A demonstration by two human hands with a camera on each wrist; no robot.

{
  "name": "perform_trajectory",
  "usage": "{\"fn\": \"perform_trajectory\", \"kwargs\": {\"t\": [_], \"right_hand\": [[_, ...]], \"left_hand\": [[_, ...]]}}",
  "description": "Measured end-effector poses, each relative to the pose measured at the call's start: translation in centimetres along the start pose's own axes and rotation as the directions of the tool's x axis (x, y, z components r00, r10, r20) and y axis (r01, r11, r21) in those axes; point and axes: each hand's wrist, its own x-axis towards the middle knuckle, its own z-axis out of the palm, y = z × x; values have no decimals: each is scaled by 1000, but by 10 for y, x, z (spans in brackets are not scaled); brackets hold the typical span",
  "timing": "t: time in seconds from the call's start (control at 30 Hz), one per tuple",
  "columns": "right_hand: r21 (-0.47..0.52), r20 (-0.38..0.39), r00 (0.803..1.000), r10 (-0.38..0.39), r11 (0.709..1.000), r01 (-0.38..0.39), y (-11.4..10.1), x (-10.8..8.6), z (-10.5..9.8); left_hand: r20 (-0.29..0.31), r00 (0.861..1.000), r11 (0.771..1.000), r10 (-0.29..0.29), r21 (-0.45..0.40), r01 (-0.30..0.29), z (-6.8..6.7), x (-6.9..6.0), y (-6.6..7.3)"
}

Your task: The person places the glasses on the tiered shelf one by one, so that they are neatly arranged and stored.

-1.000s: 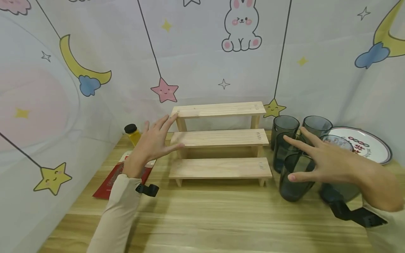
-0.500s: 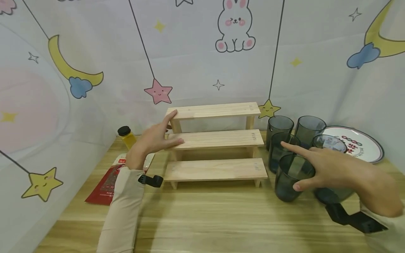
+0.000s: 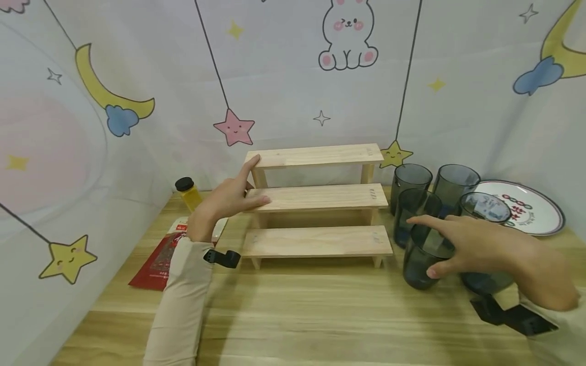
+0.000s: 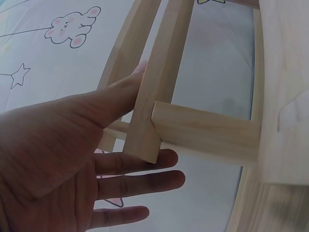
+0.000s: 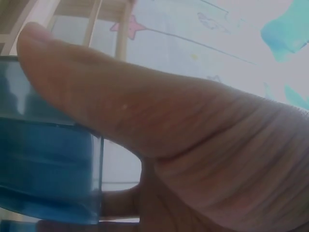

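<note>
Both hands are closing in compared with a second ago: the left hand is lying on the rack instead of hovering at its left end, and the right hand is drawing thumb and fingers in around the front glass. Left: fingers are extending straight, thumb resting on the middle tier, index finger touching the top one. Right: gripping the glass; firmness cannot be told. That glass is apparently standing on the desk, right of the rack, beside other glasses. Progress, judged: early; contact is looking done, but no glass is sitting on the rack.
</note>
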Motion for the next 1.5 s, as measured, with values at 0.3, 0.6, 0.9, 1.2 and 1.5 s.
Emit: {"fn": "perform_trajectory", "kwargs": {"t": [0.3, 0.6, 0.9, 1.2, 1.5], "right_hand": [[11, -25, 1000, -18, 1000, 18, 0, 2, -3], [75, 49, 998, 28, 997, -32, -5, 6, -12], [53, -15, 998, -65, 996, 66, -23, 6, -22], [102, -74, 982, -174, 978, 181, -56, 18, -47], [126, -249, 935, -252, 949, 289, -73, 49, -57]], "left_hand": [[23, 1000, 1000, -5, -15, 5, -7, -2, -4], [39, 999, 999, -11, -41, 12, -4, -5, -6], [35, 999, 999, -2, -52, 3, -4, -5, -6], [35, 999, 998, -7, -55, 9, -5, -7, -6], [43, 999, 999, -2, -48, 4, -5, -7, -3]]}}
